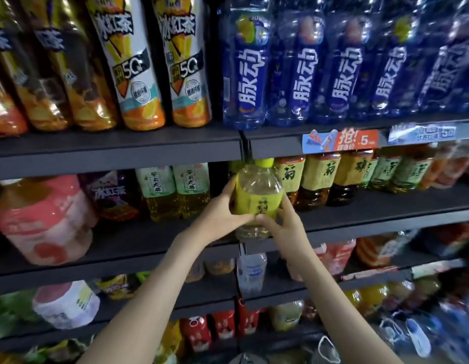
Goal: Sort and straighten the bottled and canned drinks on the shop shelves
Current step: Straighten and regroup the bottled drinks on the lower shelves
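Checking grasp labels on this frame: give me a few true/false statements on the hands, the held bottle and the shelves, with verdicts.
1. The left hand and the right hand both hold the yellow-labelled bottle. True.
2. Its cap is red. False: it is yellow-green.
3. The blue bottles stand on the shelf above it. True.
4. The held bottle lies on its side. False: it is upright.
5. A red price tag sits on that shelf's edge. True.
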Demonstrator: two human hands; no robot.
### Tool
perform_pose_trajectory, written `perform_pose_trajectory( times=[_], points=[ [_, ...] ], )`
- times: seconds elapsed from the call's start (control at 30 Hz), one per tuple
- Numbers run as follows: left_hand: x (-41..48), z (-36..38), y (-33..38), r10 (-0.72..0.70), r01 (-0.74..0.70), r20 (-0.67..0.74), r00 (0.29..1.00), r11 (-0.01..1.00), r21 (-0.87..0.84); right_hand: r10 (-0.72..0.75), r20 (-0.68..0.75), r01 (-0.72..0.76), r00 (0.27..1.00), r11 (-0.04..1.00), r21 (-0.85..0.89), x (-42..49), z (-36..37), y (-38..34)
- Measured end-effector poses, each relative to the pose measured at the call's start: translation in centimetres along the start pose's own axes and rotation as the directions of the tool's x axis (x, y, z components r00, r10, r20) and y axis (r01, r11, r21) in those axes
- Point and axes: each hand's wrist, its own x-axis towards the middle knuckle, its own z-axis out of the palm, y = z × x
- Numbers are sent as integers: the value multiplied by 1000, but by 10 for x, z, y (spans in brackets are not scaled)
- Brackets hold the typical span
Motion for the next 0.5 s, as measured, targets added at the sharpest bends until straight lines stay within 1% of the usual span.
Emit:
perform_pose_trajectory(
  times=[0.03, 0.13, 0.2, 0.23, 0.33, 0.43, 0.5],
  points=[
    [3, 4, -6, -19, 19, -12, 1000, 1000, 6, -12, -29, 11, 1000, 999, -43, 4, 3, 4],
    [5, 17, -13, -16, 15, -70, 997, 1000, -26, -74, -124, 51, 990, 982, -181, 10, 12, 16],
    [3, 25, -15, -23, 19, -131, 991, 999, -32, -113, -140, 73, 984, 962, -264, 11, 13, 22],
    [1, 30, -18, -13, 12, -181, 983, 1000, -7, -121, -143, 75, 982, 954, -290, 10, 13, 25],
    [-3, 44, -28, 38, 14, -343, 939, 989, 147, -128, -191, 54, 973, 935, -349, 11, 16, 23],
    [5, 49, -28, 44, 60, -396, 917, 968, 245, -101, -236, 1, 966, 922, -387, 23, 21, 19],
    [13, 50, -24, 13, 115, -401, 916, 949, 293, -63, -267, -53, 962, 913, -406, 31, 24, 18]
  ],
)
